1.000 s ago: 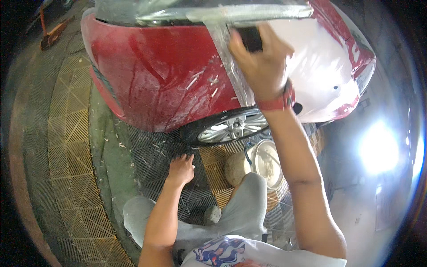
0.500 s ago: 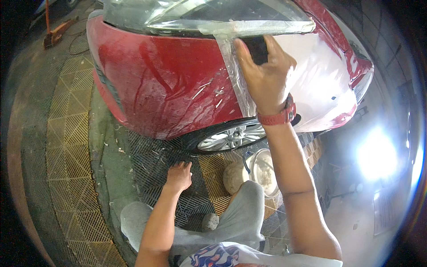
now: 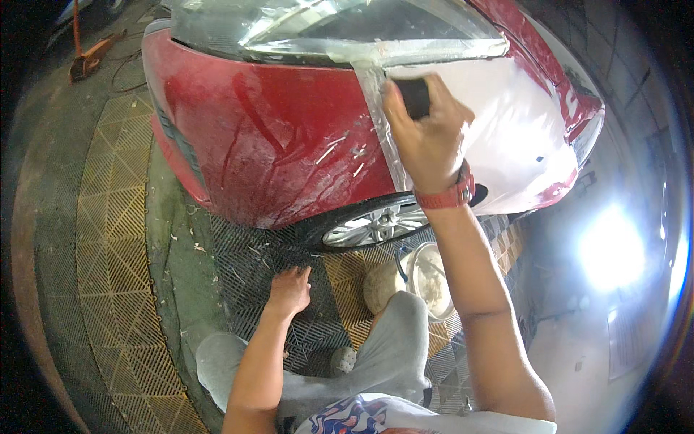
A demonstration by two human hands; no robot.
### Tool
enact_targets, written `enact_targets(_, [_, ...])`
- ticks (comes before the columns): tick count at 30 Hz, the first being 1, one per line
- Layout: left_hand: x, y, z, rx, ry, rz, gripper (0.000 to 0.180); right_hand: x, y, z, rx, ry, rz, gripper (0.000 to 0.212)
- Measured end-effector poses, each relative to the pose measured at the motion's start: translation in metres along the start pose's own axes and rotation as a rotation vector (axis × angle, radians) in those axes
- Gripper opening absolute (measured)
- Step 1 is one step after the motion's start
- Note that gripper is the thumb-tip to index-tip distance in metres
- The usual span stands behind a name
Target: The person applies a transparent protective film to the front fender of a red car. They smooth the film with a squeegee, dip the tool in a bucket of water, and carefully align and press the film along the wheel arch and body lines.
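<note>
A dark sanding block [image 3: 413, 98] is gripped between the thumb and fingers of my right hand [image 3: 431, 137], over the whitish bare panel of the car [image 3: 499, 123]. A strip of masking tape [image 3: 387, 134] runs down just left of the hand, between the white area and the red panel [image 3: 253, 130]. More tape [image 3: 434, 49] follows the lower edge of the window above. Low in front of me, my left hand [image 3: 290, 289] hangs over the floor near my knee with its fingers curled in. Nothing shows in it, though its palm side is hidden.
Below the panel is the car's wheel [image 3: 379, 226]. A pale bucket [image 3: 383, 283] with whitish contents stands beside my right knee. Black and yellow grid tiles [image 3: 119, 289] cover the floor. At right a bright lamp [image 3: 611, 249] glares; an orange tool [image 3: 92, 56] lies far left.
My right hand has slid a little downward with the sanding block, away from the window's lower edge. My left hand has barely moved.
</note>
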State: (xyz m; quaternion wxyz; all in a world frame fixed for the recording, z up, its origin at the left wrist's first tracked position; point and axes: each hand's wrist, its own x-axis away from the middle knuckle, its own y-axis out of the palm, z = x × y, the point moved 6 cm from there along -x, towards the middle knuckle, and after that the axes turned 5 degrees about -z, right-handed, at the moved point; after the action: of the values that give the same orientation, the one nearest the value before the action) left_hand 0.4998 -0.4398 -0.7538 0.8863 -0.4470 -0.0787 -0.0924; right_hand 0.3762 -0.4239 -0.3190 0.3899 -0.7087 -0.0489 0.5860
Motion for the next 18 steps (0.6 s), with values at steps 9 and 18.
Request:
enact_targets(9, [0.003, 0.010, -0.011, 0.015, 0.001, 0.041, 0.046, -0.007, 0.003, -0.003, -0.033, -0.072, 0.031, 0.018])
enact_targets(18, [0.009, 0.004, -0.016, -0.029, -0.083, 0.016, 0.053, -0.015, 0.003, -0.005, 0.031, -0.151, 0.015, 0.022])
